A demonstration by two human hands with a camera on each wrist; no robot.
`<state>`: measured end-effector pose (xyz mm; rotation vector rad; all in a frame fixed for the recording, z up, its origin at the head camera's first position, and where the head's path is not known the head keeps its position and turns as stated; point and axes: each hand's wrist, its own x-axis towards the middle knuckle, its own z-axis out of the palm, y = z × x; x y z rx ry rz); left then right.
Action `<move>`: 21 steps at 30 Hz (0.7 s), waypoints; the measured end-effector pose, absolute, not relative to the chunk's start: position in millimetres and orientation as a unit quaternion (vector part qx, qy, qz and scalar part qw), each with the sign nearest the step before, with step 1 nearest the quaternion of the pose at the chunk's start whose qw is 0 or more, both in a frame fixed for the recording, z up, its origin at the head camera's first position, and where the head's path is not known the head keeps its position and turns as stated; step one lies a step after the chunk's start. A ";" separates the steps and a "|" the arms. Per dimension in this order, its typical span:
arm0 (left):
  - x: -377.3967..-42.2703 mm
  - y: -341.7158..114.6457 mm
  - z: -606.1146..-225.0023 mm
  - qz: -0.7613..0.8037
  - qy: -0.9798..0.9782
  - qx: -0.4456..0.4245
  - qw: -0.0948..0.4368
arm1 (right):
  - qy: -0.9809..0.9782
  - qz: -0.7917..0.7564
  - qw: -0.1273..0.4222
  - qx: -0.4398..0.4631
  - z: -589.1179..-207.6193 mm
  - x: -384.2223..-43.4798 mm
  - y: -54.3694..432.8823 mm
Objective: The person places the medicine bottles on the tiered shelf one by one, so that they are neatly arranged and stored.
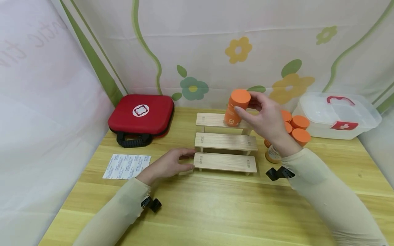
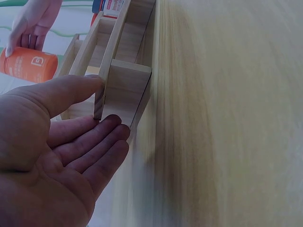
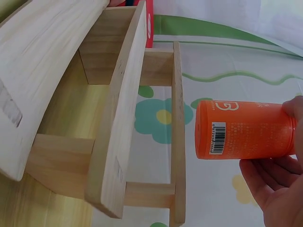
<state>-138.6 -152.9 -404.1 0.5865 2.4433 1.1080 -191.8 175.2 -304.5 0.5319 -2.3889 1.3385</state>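
Note:
My right hand (image 1: 267, 114) grips an orange bottle (image 1: 233, 116) with an orange lid, thumb on one side and fingers on the other. In the right wrist view a small gap shows between the bottle's base and the top step of the wooden three-step rack (image 1: 226, 141). Its label carries a barcode (image 3: 218, 138). My left hand (image 1: 170, 162) is at the left end of the lowest step. There its thumb (image 2: 78, 92) touches the board's edge, while the other fingers reach out fairly straight by the board's end.
Several orange-lidded bottles (image 1: 300, 122) stand together right of the rack, partly behind my right wrist. Behind them is a clear plastic box (image 1: 320, 128) with a red handle. A red first-aid case (image 1: 123, 116) and a printed white sheet (image 1: 127, 165) lie left. A flowered curtain (image 1: 209, 51) hangs behind.

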 end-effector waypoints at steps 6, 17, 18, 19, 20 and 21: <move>-139.0 -153.4 -404.7 0.397 0.872 0.208 0.199 | -0.840 0.474 0.173 0.201 -303.1 -197.4 166.3; -139.7 -153.6 -404.8 0.398 0.871 0.208 0.200 | -0.832 0.498 0.132 0.203 -302.4 -204.9 150.4; -139.7 -153.6 -404.7 0.399 0.870 0.208 0.200 | -0.832 0.499 0.129 0.203 -302.4 -205.5 148.7; -139.7 -153.6 -404.6 0.399 0.870 0.208 0.200 | -0.832 0.501 0.125 0.201 -302.5 -206.0 147.1; -139.6 -153.6 -404.6 0.399 0.871 0.208 0.200 | -0.832 0.503 0.122 0.200 -302.8 -206.7 145.5; -139.6 -153.6 -404.5 0.398 0.871 0.208 0.200 | -0.831 0.505 0.120 0.199 -303.2 -207.3 143.9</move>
